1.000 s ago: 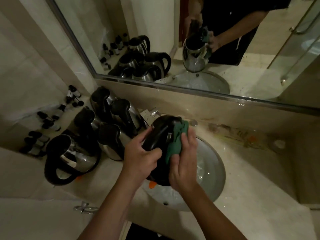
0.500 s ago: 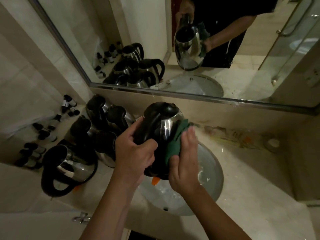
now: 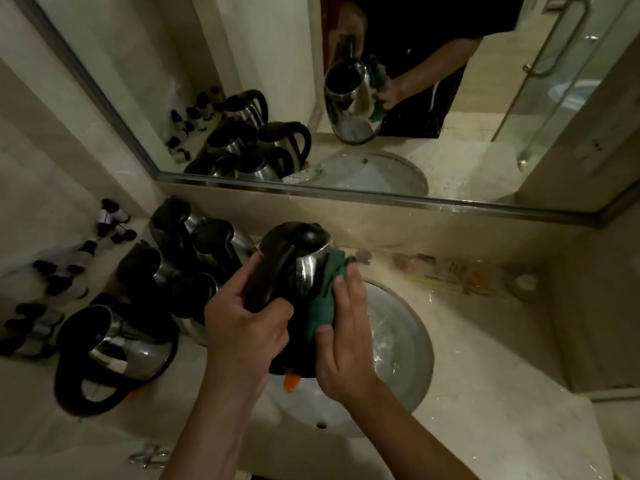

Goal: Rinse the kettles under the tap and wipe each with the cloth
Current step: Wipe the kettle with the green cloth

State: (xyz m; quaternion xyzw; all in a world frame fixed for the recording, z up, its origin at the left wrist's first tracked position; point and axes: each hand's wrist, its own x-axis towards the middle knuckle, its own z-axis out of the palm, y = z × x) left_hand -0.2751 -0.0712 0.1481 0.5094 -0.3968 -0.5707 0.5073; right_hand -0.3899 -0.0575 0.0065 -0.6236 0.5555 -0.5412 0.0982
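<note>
Left hand (image 3: 247, 325) fingers curled tight round the black handle (image 3: 268, 278) of a steel kettle (image 3: 304, 268), holding it tilted over the sink (image 3: 398, 344). Right hand (image 3: 346, 336) fingers fairly straight, thumb tucked under, pressing a green cloth (image 3: 325, 299) flat against the kettle's right side. So: wiping step, on this one kettle. An orange bit (image 3: 291, 382) pokes out below the kettle base, can't tell what it is.

No water seen running; tap not clearly visible, so can't confirm the rinse from here, but cloth on steel suggests the rinse of this kettle is likely done.

Left of the sink on the counter (image 3: 485, 393): a cluster of other kettles (image 3: 194, 258), one lying on its side (image 3: 117, 351) near the front. Can't tell which are already wiped. Small dark-capped bottles (image 3: 83, 254) sit further left by the wall.

Judgement: somewhere mid-task, one kettle in hand, several left to account for.
</note>
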